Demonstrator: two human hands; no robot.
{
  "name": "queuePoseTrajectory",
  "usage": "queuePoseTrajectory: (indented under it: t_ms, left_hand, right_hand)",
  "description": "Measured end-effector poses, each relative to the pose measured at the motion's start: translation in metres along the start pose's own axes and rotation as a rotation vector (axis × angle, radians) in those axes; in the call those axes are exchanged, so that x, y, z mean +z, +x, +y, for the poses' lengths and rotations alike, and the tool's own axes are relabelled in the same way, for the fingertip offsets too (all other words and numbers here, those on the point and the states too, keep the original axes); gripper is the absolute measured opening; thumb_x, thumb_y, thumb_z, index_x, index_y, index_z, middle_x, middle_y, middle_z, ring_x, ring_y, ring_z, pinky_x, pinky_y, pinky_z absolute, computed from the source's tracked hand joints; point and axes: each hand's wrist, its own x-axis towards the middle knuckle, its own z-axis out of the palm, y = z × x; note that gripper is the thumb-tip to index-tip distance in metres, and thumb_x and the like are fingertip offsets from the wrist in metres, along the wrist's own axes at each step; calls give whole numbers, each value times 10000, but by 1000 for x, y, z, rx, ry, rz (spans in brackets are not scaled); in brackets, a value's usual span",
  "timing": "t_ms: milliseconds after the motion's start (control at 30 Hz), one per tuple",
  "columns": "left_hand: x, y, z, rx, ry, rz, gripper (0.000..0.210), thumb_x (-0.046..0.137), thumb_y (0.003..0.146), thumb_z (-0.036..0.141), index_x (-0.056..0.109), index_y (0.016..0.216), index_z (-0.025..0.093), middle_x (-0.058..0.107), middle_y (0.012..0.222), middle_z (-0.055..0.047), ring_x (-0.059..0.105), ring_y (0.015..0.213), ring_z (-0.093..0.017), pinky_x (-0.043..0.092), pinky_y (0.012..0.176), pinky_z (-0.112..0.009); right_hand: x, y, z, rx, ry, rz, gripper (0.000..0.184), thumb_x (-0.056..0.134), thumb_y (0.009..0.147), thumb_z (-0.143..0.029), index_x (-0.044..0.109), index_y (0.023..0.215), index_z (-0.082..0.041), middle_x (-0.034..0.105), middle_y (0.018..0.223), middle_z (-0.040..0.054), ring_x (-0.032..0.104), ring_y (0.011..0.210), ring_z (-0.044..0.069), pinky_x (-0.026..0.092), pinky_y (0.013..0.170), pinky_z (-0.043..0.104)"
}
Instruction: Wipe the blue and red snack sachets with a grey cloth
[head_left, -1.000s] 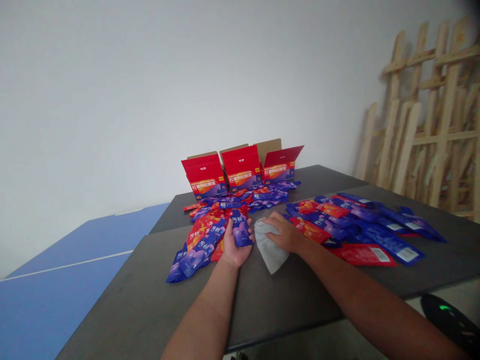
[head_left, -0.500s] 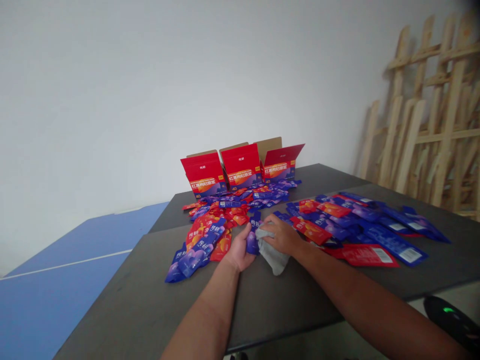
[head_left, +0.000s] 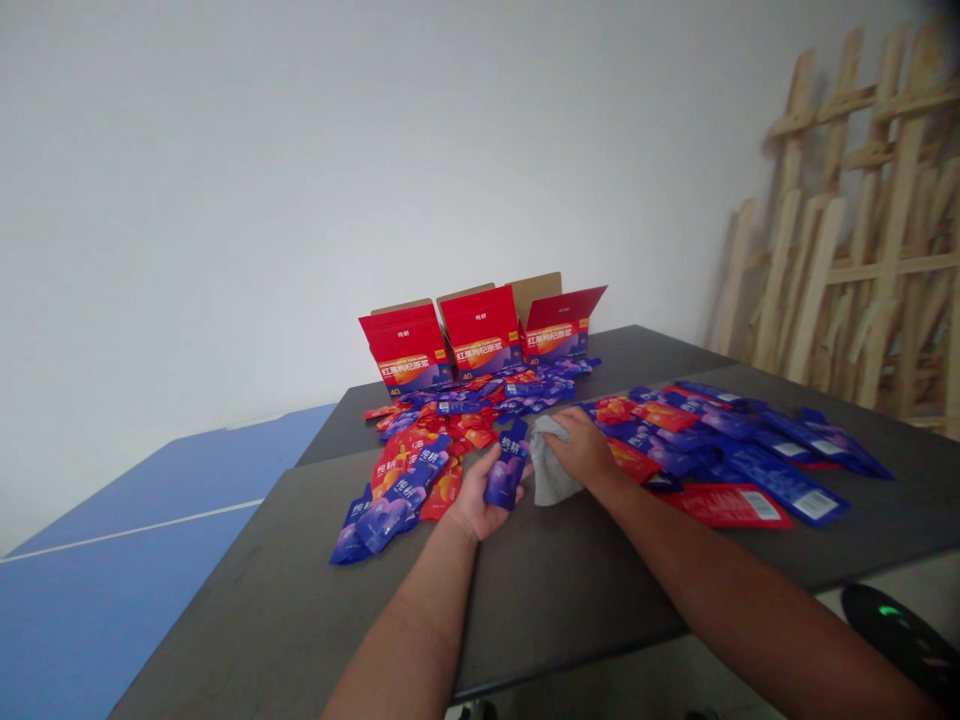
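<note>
A blue-purple pouch [head_left: 507, 466] rests upright-facing in my left hand [head_left: 478, 503], gripped between the thumb and fingers. Just to its right, my right hand [head_left: 581, 445] is closed on a grey cloth [head_left: 551, 468] that hangs down beside the pouch, apart from it. Left of my left hand lies a pile of red and blue pouches [head_left: 401, 490]. A larger spread of red and blue pouches [head_left: 697, 440] lies on the right, partly behind my right hand and forearm. More small pouches [head_left: 517, 390] are heaped farther back.
Three red cartons with raised flaps, a left one [head_left: 409, 350], a middle one [head_left: 484, 335] and a right one [head_left: 559, 325], stand along the back of the dark table [head_left: 300, 590]. A blue table [head_left: 150, 500] is at left; wooden frames [head_left: 840, 230] lean at right.
My right hand has moved the grey cloth off the pouch, up and to the right. The pouch now shows its whole front in my left hand, which has hardly moved.
</note>
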Motion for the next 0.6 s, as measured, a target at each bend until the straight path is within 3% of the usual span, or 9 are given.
queuePoseTrajectory:
  t_ms: [100,200,300,400,600]
  left_hand:
    - [-2,2,7,68,-136,-30,373,575,834,414,633,1072,133,690,877,-71,641,712,-150,460,530,-219]
    - [-3,3,9,108,-192,-25,408,547,834,454,651,1047,123,684,794,-62,627,658,-151,489,600,-253]
    - [-2,3,6,75,-134,-58,416,550,822,475,660,1042,140,686,774,-59,649,702,-190,507,698,-310]
    - [1,3,-2,32,-38,-65,420,571,810,480,658,1041,140,698,811,-70,666,768,-223,504,744,-337]
    - [5,3,-15,23,103,-45,394,581,819,477,662,978,126,706,825,-75,666,816,-214,483,792,-316]
  right_hand:
    - [0,-6,-10,-163,128,-53,272,593,779,-218,617,1047,-179,577,1010,80,565,960,208,485,867,349]
    - [4,-19,-27,-368,201,-267,354,616,733,-182,608,1086,-210,569,1056,65,567,972,195,496,853,341]
    - [10,-28,-39,-443,207,-411,355,622,713,-175,622,1065,-219,570,1077,55,580,928,183,502,827,336]
    - [13,-29,-40,-408,205,-400,344,608,718,-180,617,1060,-210,572,1069,65,573,945,195,496,847,353]
    - [11,-19,-28,-244,188,-205,297,581,749,-212,600,1045,-202,572,1016,85,562,965,225,492,859,396]
